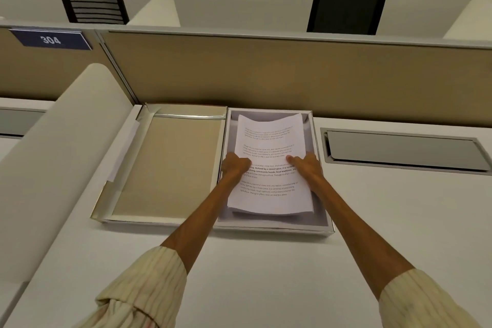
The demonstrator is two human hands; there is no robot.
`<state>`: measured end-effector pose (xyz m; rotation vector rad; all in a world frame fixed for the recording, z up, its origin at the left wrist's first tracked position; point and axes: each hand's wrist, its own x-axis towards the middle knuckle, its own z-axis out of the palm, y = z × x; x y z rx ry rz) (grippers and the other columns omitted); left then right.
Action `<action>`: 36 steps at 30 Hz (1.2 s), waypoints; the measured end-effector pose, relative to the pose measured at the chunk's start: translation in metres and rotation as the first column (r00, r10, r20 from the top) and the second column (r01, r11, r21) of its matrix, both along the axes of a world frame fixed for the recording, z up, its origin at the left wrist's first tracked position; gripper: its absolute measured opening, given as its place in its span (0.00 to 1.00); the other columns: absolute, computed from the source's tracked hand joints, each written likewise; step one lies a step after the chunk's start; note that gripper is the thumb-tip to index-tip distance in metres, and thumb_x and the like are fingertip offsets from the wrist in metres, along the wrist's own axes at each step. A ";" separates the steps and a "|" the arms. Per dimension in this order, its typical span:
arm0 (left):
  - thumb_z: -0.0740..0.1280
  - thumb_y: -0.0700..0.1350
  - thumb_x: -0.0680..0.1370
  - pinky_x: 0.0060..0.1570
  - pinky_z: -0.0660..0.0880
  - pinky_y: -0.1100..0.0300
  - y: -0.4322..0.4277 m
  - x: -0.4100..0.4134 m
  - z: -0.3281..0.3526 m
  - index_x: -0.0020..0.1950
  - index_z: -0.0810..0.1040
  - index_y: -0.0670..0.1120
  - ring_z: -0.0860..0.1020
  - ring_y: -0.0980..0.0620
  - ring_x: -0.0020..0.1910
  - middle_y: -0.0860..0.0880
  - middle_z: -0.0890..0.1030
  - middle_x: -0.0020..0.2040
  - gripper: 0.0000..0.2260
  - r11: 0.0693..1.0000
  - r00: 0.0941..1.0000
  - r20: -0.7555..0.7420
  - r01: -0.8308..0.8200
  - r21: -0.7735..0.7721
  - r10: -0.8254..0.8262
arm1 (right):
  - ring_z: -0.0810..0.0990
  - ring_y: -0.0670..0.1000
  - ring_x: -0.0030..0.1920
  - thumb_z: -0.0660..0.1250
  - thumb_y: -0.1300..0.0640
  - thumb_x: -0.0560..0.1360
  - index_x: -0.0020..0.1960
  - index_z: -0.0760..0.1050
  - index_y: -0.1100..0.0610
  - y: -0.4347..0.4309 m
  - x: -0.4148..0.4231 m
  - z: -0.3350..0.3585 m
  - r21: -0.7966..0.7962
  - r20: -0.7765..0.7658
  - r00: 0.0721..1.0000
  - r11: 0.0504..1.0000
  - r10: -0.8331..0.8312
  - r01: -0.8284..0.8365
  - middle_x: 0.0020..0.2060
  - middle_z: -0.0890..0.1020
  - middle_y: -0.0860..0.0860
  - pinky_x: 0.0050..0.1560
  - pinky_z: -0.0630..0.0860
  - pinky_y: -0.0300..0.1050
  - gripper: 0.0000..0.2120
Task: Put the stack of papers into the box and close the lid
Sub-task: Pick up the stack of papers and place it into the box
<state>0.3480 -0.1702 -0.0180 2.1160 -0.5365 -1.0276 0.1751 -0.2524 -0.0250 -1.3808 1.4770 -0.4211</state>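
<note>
Striped sleeves (pixel 149 282) reach toward the box (pixel 277 229). Left hand (pixel 235 165) and right hand (pixel 306 165) clasp the paper stack (pixel 270 146) by its sides, inside the box; the open lid (pixel 170 165) lies just left.

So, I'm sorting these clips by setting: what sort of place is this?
Most likely an open-plan office. A tan desk partition carries a number sign reading 304, black office chairs stand beyond it, and the white desk has a cable hatch.

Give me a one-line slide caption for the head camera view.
Both hands, left hand and right hand, lower the stack of papers into the open box, lid alongside.
</note>
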 end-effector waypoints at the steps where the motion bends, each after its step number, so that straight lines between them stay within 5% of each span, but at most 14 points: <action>1: 0.68 0.39 0.77 0.55 0.80 0.49 0.001 -0.001 -0.001 0.65 0.73 0.36 0.81 0.39 0.59 0.38 0.80 0.63 0.17 1.000 1.000 0.028 0.010 0.005 -0.010 | 0.83 0.61 0.55 0.67 0.50 0.77 0.64 0.72 0.60 -0.001 0.000 -0.001 0.006 -0.006 1.000 1.000 0.004 -0.004 0.59 0.81 0.58 0.58 0.80 0.58 0.20; 8: 0.68 0.42 0.76 0.43 0.74 0.59 0.007 -0.003 0.002 0.59 0.77 0.37 0.82 0.40 0.55 0.39 0.82 0.59 0.14 0.996 0.983 0.162 0.080 0.033 -0.085 | 0.81 0.62 0.58 0.69 0.52 0.76 0.64 0.73 0.64 -0.003 -0.004 -0.001 0.026 -0.072 0.997 0.999 0.040 -0.038 0.61 0.80 0.61 0.58 0.79 0.53 0.22; 13: 0.68 0.39 0.76 0.41 0.73 0.59 0.015 -0.004 0.005 0.56 0.77 0.35 0.82 0.39 0.54 0.38 0.82 0.56 0.11 0.984 0.941 0.294 0.143 0.102 -0.168 | 0.82 0.61 0.53 0.69 0.58 0.75 0.56 0.75 0.67 0.008 0.001 0.002 -0.143 -0.270 0.962 0.986 0.042 -0.083 0.55 0.82 0.62 0.41 0.74 0.44 0.14; 24: 0.68 0.38 0.75 0.40 0.73 0.59 0.038 -0.010 0.012 0.52 0.77 0.35 0.82 0.39 0.52 0.38 0.82 0.54 0.08 0.981 0.912 0.364 0.189 0.035 -0.189 | 0.82 0.60 0.53 0.69 0.58 0.76 0.58 0.74 0.65 0.029 -0.003 0.009 -0.262 -0.354 0.934 0.954 0.045 -0.145 0.56 0.81 0.61 0.43 0.74 0.44 0.15; 28: 0.67 0.36 0.74 0.33 0.71 0.62 0.058 -0.003 0.027 0.37 0.72 0.42 0.79 0.43 0.44 0.48 0.77 0.37 0.07 0.990 0.913 0.399 0.124 -0.061 -0.089 | 0.81 0.58 0.54 0.68 0.56 0.76 0.61 0.72 0.64 0.043 0.007 0.024 -0.324 -0.364 0.929 0.928 0.058 -0.184 0.58 0.79 0.60 0.47 0.77 0.45 0.18; 30: 0.67 0.34 0.73 0.43 0.74 0.59 0.072 0.005 0.034 0.45 0.79 0.38 0.81 0.41 0.49 0.42 0.82 0.44 0.04 0.991 0.912 0.409 0.081 -0.108 -0.030 | 0.80 0.58 0.56 0.68 0.56 0.75 0.63 0.72 0.63 0.053 0.015 0.033 -0.343 -0.354 0.932 0.916 0.081 -0.210 0.59 0.79 0.59 0.48 0.77 0.45 0.19; 32: 0.67 0.33 0.73 0.50 0.77 0.55 0.087 0.013 0.040 0.58 0.80 0.36 0.81 0.39 0.55 0.38 0.83 0.55 0.14 0.992 0.899 0.437 0.047 -0.121 0.010 | 0.79 0.58 0.58 0.69 0.56 0.75 0.65 0.71 0.62 0.065 0.025 0.040 -0.363 -0.325 0.940 0.904 0.102 -0.223 0.61 0.78 0.59 0.52 0.77 0.47 0.21; 36: 0.65 0.34 0.73 0.53 0.77 0.53 0.124 0.033 0.044 0.61 0.79 0.39 0.81 0.41 0.56 0.39 0.83 0.57 0.17 0.994 0.871 0.486 -0.029 -0.106 0.078 | 0.77 0.59 0.62 0.69 0.55 0.75 0.67 0.70 0.61 0.090 0.049 0.048 -0.392 -0.272 0.951 0.886 0.147 -0.249 0.64 0.77 0.59 0.58 0.76 0.49 0.23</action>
